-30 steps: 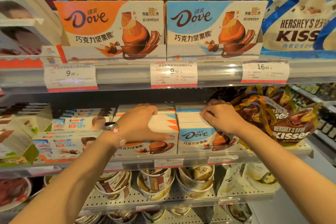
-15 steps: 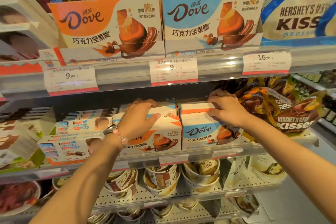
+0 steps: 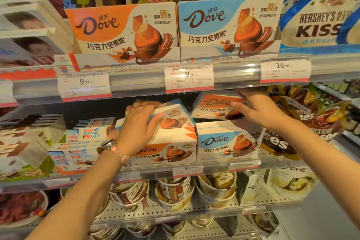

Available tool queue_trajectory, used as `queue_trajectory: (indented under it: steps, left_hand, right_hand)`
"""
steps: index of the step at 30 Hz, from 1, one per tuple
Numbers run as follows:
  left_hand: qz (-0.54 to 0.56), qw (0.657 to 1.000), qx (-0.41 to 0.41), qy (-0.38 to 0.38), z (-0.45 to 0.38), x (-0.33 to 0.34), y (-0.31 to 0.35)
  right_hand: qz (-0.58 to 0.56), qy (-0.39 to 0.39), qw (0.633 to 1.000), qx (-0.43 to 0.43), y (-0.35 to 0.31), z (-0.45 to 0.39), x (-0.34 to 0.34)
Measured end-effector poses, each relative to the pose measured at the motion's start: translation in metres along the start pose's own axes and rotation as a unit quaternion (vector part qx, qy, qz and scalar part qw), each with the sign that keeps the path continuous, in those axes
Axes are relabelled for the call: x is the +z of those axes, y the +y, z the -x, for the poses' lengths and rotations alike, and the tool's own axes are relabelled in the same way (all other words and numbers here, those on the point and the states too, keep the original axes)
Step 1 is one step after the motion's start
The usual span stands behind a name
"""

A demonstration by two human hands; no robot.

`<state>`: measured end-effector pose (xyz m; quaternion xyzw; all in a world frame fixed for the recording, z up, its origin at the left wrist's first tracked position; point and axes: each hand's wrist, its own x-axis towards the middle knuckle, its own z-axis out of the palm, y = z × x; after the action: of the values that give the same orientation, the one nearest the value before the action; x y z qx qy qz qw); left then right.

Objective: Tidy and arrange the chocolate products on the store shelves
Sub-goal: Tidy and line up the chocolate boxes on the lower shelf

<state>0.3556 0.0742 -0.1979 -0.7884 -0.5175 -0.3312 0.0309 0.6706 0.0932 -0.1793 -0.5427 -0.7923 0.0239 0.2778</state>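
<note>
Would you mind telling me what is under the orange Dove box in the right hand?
The right hand holds the orange Dove box tilted above the blue Dove display box on the middle shelf. What that blue box contains is covered.

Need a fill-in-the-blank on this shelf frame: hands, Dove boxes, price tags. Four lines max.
1. The right hand lifts a Dove box whose band is ____.
2. The left hand grips a box atop the ____ Dove stack.
3. The bracelet is on the ____ wrist.
4. The tag under the Kisses bag reads ____.

Missing: orange; orange; left; 16.80
</note>
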Motion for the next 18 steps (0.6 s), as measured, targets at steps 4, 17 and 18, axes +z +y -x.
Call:
queue_trajectory:
  steps: [4,17,18]
  left_hand:
    - [0.001,0.997,0.054,0.046,0.01,-0.006,-0.003]
    - [-0.049,0.978,0.117,0.166,0.051,-0.041,0.01]
    - [-0.052,0.976,0.12,0.175,0.054,-0.045,0.011]
  right_hand:
    - [0.03,-0.002,0.999,-0.042,-0.009,-0.004,-0.005]
    - [0.134,-0.013,0.978,-0.157,-0.058,-0.022,0.012]
    - [0.13,-0.012,0.978,-0.165,-0.064,-0.022,0.014]
